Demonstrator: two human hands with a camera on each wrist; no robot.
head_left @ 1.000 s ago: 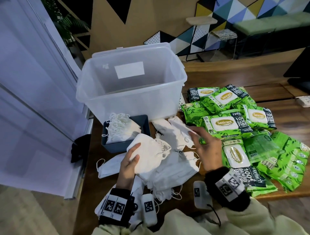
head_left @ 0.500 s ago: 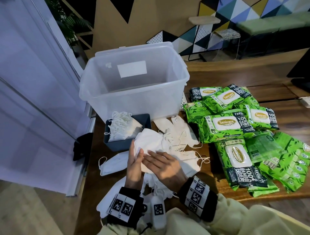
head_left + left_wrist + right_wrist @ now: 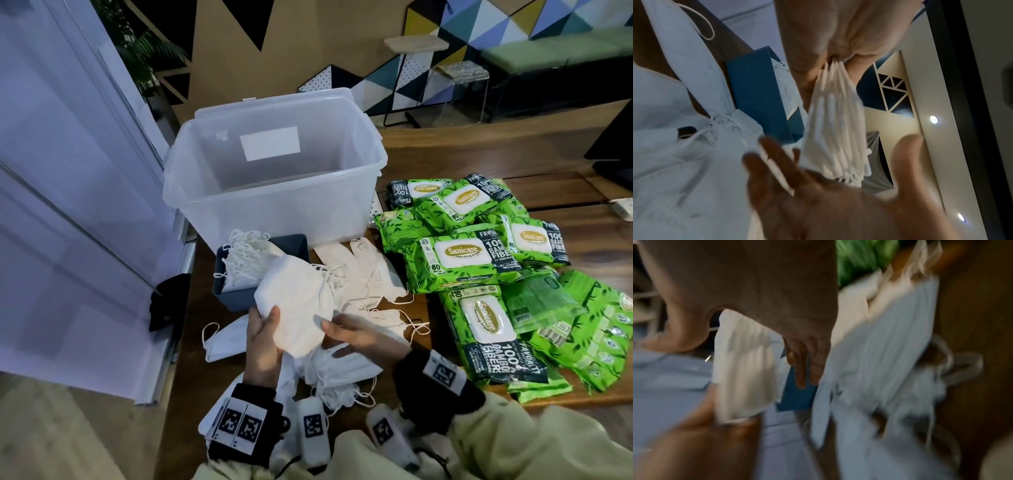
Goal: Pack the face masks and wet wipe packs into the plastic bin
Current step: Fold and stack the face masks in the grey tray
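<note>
A stack of white face masks [image 3: 294, 308] stands on edge between my two hands, just in front of the small blue tray [image 3: 298, 245]. My left hand [image 3: 270, 322] grips its near-left end, thumb on top. My right hand [image 3: 329, 325] holds the right end. In the left wrist view the stack [image 3: 836, 129] fans out from my right hand down into my left palm. In the blurred right wrist view the stack [image 3: 744, 366] sits between thumb and fingers. More loose masks [image 3: 370, 274] lie on the table. The clear plastic bin [image 3: 274, 209] stands behind, with nothing seen inside. Green wet wipe packs [image 3: 462, 257] are piled at the right.
The blue tray holds more masks [image 3: 246, 263]. One mask [image 3: 226, 339] lies at the table's left edge, next to a white panel [image 3: 68, 205]. A dark cloth [image 3: 168, 301] hangs at that edge. Bare wooden table [image 3: 513, 144] lies behind the packs.
My right hand brought a mask over from the right and laid it on the stack. Both hands now hold the stack, a little higher and turned on edge.
</note>
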